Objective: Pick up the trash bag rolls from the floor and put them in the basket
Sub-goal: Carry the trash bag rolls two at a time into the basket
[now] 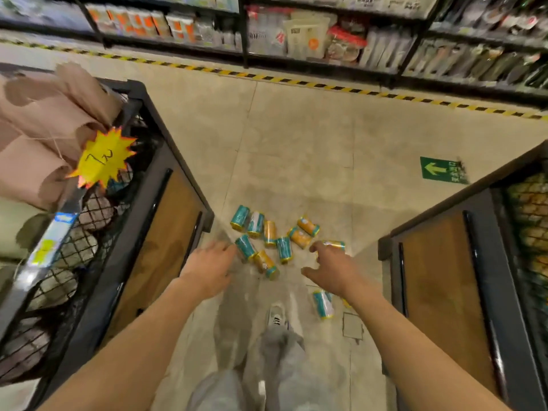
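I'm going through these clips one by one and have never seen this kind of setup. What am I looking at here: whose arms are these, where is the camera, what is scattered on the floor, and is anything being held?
There is no machine here. A person wears one wide-angle camera on the head, so the single picture looks forward and down at their own arms, legs and a shoe.

The place is a shop aisle. On the tiled floor lie small trash bag rolls, some teal, some orange, in a loose cluster, with one teal roll apart, nearer the feet.

The left hand and right hand both reach down toward the cluster with fingers spread. Neither holds anything yet, though motion blur hides whether the fingertips touch a roll.

To the left stands a black wire basket of goods with a yellow price star. Another bin stands right, and stocked shelves run beyond.
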The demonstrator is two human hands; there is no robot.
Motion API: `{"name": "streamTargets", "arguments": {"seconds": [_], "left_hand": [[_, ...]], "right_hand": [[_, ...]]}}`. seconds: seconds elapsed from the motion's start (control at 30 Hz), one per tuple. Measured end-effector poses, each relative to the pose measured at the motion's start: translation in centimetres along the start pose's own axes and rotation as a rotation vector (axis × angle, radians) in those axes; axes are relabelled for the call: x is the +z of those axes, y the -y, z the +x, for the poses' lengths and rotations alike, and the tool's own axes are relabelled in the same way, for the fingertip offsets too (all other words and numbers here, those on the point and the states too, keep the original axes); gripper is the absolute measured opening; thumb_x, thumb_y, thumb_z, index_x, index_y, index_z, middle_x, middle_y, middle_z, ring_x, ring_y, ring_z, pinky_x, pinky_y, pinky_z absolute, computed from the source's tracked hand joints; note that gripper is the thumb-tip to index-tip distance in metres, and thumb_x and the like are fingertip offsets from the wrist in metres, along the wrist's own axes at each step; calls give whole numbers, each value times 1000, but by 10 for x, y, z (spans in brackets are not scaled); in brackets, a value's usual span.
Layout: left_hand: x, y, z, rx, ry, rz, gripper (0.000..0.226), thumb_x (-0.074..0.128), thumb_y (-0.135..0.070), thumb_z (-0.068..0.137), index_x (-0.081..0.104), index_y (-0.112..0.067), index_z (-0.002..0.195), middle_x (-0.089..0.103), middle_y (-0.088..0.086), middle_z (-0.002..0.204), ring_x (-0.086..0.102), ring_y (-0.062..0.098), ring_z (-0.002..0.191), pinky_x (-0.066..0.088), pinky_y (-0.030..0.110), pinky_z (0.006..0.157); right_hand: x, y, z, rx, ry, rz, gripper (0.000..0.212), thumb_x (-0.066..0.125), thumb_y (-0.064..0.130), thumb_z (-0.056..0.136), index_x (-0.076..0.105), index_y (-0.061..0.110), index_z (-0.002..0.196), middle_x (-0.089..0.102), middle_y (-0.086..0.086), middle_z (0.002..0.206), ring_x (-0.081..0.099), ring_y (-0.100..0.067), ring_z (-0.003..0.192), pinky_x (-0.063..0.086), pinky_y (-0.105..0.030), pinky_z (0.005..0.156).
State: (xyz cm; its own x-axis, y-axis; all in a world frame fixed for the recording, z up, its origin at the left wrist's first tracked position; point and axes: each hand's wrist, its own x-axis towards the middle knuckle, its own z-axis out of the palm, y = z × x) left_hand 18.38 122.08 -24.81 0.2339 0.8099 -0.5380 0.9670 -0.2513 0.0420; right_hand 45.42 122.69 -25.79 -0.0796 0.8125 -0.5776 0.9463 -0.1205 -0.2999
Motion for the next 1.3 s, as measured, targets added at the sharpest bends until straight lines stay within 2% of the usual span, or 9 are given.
{"name": "streamTargets", "arguments": {"seconds": [0.27, 0.43, 0.67, 0.87, 1.0, 1.1, 1.13, 1.23, 1.3], "left_hand": [[63, 55, 170, 46, 90, 43, 67, 63, -37, 91, 32, -20, 148, 42, 3, 146, 41, 25, 134, 42, 42, 105], [180, 84, 296, 99, 106, 131, 76, 63, -34, 89, 25, -23, 153, 38, 3, 150, 40, 25, 137, 43, 42, 106], [370, 121, 451, 226, 81, 366, 86, 62, -18, 91, 9, -23, 159, 8, 7, 167, 17, 28, 151, 32, 44, 116], [466, 140, 523, 413, 25, 543, 106, 72, -40, 85, -3, -25, 159, -2, 11, 168, 3, 30, 155, 11, 49, 123], [492, 141, 551, 541, -141, 510, 98, 76, -32, 84, 10, -24, 156, 21, 10, 165, 19, 30, 153, 17, 53, 121], [500, 138, 566, 543, -80, 542, 97, 67, -48, 86, 8, -25, 158, 15, 5, 167, 9, 27, 155, 2, 51, 123], [499, 136, 570, 567, -85, 548, 100, 71, -52, 81, 14, -23, 158, 20, 6, 166, 13, 28, 154, 3, 50, 123], [498, 131, 575, 646, -139, 547, 94, 87, -47, 56, 49, -17, 137, 57, 10, 137, 53, 33, 129, 33, 50, 114], [499, 133, 580, 635, -169, 507, 88, 90, -45, 47, 57, -16, 123, 64, 8, 117, 62, 32, 107, 47, 48, 101]], "right_hand": [[65, 1, 161, 46, 96, 61, 66, 61, 57, 89, 42, 24, 143, 58, -5, 131, 58, -28, 121, 51, -41, 93], [175, -12, 288, 76, 105, 61, 70, 61, 59, 88, 39, 24, 144, 54, -4, 135, 56, -29, 124, 50, -42, 94], [357, -57, 451, 114, 87, 119, 83, 66, 63, 84, 33, 25, 151, 50, -4, 146, 52, -28, 131, 48, -42, 97], [468, -74, 518, 96, 64, 49, 88, 68, 69, 77, 37, 16, 141, 53, -12, 135, 54, -34, 124, 50, -44, 93], [499, -77, 530, 153, 52, 25, 80, 68, 68, 77, 41, 16, 132, 52, -10, 131, 53, -34, 124, 46, -42, 91], [514, -81, 533, 195, 45, 34, 82, 73, 64, 73, 41, 17, 131, 51, -8, 129, 53, -33, 123, 46, -40, 91], [518, -81, 533, 200, 42, 43, 82, 75, 62, 71, 41, 17, 131, 50, -8, 129, 52, -33, 123, 46, -39, 91], [522, -80, 536, 195, 48, 64, 76, 76, 51, 72, 39, 17, 130, 49, -11, 129, 51, -34, 121, 46, -39, 91], [517, -81, 539, 182, 53, 50, 77, 77, 49, 72, 39, 16, 130, 48, -13, 129, 51, -35, 121, 46, -40, 94]]}}
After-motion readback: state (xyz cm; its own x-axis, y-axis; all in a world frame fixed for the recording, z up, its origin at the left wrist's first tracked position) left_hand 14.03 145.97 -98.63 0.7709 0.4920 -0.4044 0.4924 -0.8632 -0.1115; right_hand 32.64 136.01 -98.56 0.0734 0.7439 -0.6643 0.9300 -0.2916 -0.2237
